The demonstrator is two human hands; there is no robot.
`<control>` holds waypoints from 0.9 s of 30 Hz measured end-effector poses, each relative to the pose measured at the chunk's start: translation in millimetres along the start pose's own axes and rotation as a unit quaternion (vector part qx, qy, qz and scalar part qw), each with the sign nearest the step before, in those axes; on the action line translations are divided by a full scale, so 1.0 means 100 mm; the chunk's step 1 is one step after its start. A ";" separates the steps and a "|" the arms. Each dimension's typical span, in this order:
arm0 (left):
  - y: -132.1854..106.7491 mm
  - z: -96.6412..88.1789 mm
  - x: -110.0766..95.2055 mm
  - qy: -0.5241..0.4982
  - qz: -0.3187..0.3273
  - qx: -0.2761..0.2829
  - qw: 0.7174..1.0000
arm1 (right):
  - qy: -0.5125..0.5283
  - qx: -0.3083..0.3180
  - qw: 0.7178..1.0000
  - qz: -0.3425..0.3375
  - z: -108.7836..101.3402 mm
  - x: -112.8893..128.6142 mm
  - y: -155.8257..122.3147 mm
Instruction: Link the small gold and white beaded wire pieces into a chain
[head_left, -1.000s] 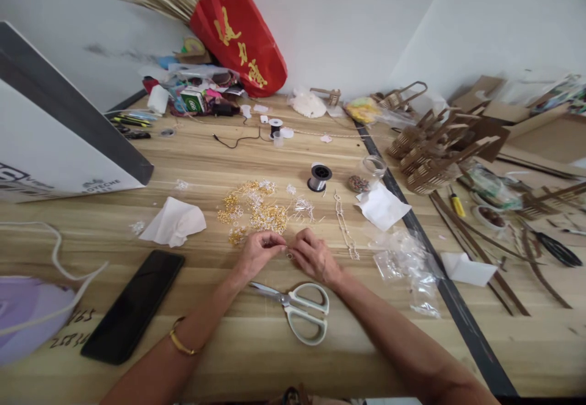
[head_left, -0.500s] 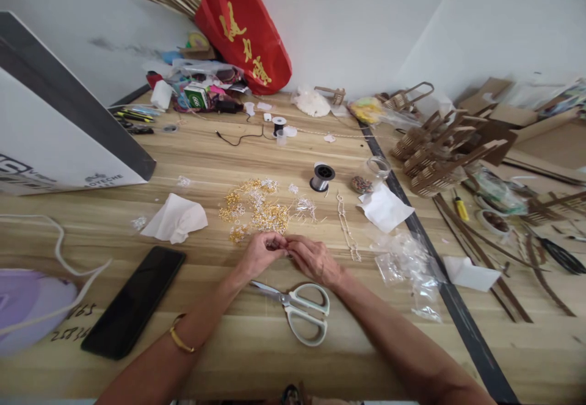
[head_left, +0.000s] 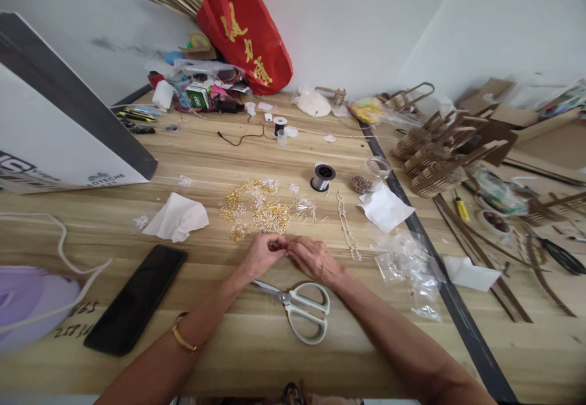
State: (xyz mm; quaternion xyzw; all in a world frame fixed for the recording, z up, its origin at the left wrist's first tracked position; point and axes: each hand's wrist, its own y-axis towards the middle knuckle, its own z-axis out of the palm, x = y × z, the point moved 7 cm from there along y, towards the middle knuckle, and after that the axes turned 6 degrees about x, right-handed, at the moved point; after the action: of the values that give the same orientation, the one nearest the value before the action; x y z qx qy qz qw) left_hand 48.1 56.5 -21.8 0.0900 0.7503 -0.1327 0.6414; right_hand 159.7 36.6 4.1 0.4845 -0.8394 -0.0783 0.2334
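My left hand [head_left: 260, 255] and my right hand [head_left: 315, 258] meet fingertip to fingertip just above the wooden table [head_left: 256, 344]. Both pinch a tiny piece between them, too small to name. Right behind the fingers lies a heap of small gold and silver beads and findings [head_left: 256, 209]. White-handled scissors [head_left: 297, 307] lie shut on the table under my wrists. A beaded strand [head_left: 347, 228] lies to the right of my right hand. A gold bangle sits on my left wrist.
A black phone [head_left: 137, 298] and crumpled tissue [head_left: 176, 218] lie at the left, a white box [head_left: 59, 130] behind them. A wire spool [head_left: 321, 176], small jar [head_left: 378, 167], white paper [head_left: 384, 208] and plastic bags [head_left: 403, 258] sit at the right. Wooden model parts [head_left: 439, 148] crowd the far right.
My two hands have closed together, fingertips now touching around the small piece. The view has shifted slightly; nothing else on the table has moved.
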 end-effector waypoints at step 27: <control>0.02 -0.01 0.04 -0.076 -0.037 -0.005 0.996 | 0.179 -0.035 0.981 0.067 -0.04 -0.10 -0.01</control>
State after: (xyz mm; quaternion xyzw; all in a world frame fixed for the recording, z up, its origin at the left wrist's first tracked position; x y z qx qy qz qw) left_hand 47.4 58.4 -26.0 0.0485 0.7026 -0.1597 0.6918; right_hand 166.6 45.2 3.5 0.4246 -0.8116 -0.0042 0.4012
